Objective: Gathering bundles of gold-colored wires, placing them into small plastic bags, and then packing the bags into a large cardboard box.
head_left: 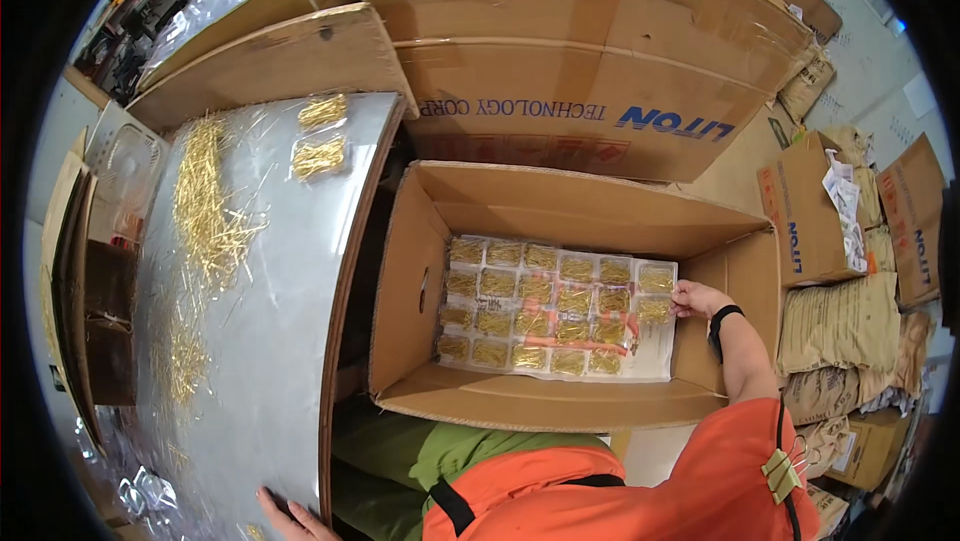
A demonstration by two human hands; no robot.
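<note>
My right hand (700,299) reaches into an open cardboard box (600,406), fingertips pinched on the right edge of a clear plastic tray (655,279). That tray has two compartments of thin gold-coloured metal pins. It lies at the right end of several rows of similar pin-filled clear trays (532,324), on a printed sheet (655,353) at the bottom. My left hand (290,519) rests at the near right edge of the grey metal-topped table (275,341), fingers partly in view and apart, holding nothing.
On the table lie a long pile of loose gold pins (205,191), a smaller scatter (183,366) and another filled tray (320,156). A large carton (520,76) stands behind the box. Stacked sacks (840,326) and cartons (810,206) line the right side.
</note>
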